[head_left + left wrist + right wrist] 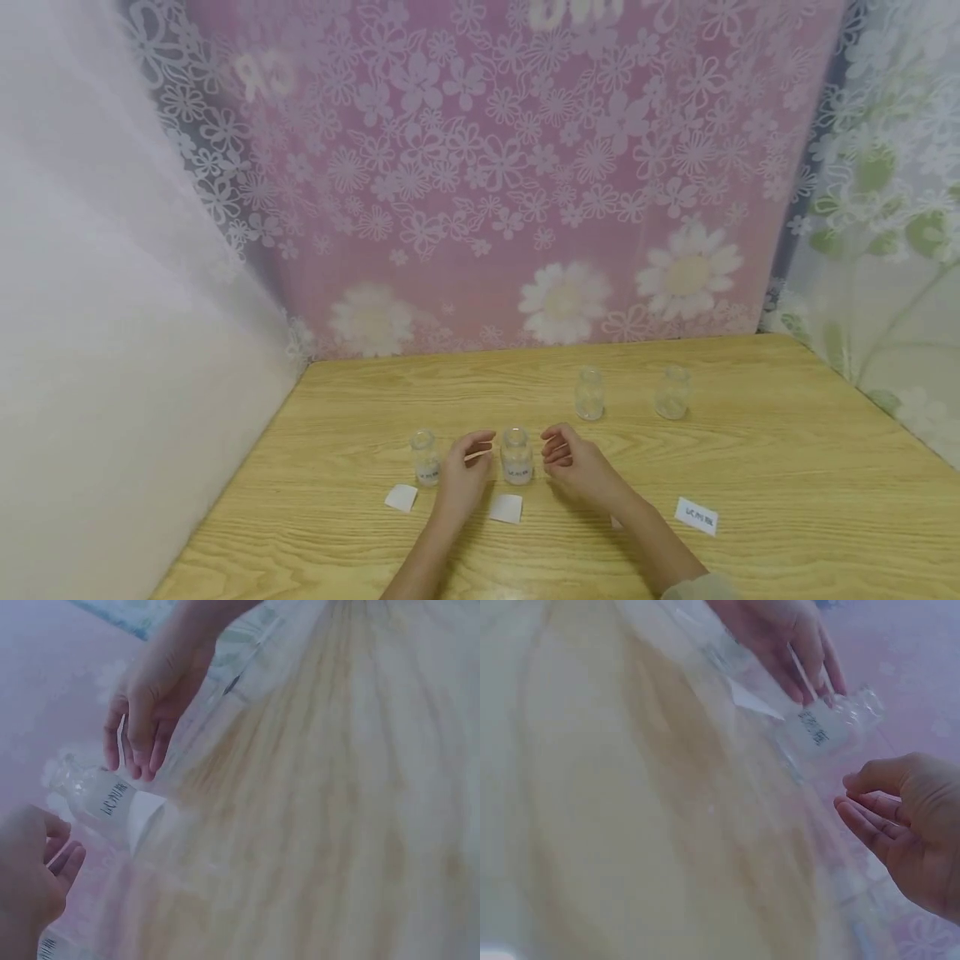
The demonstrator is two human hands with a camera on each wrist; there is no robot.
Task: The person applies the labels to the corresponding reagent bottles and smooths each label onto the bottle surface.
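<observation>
A small glass bottle (517, 457) with a white handwritten label stands upright between my two hands in the head view. My left hand (465, 477) is just left of it, fingers relaxed and holding nothing. On its other side my right hand (583, 469) hovers with loosely bent fingers, apart from the glass. The left wrist view shows the bottle's label (114, 798) with dark characters between both hands. A second labelled glass bottle (425, 458) stands to the left of my left hand. In front of the middle bottle lies a white paper square (506, 508).
Two unlabelled glass bottles, one (589, 395) nearer the middle and one (672, 393) farther right, stand at the back of the wooden table (337, 533). A written label card (697, 516) lies at the right. Another paper square (401, 497) lies at the left. Flowered curtains enclose the table.
</observation>
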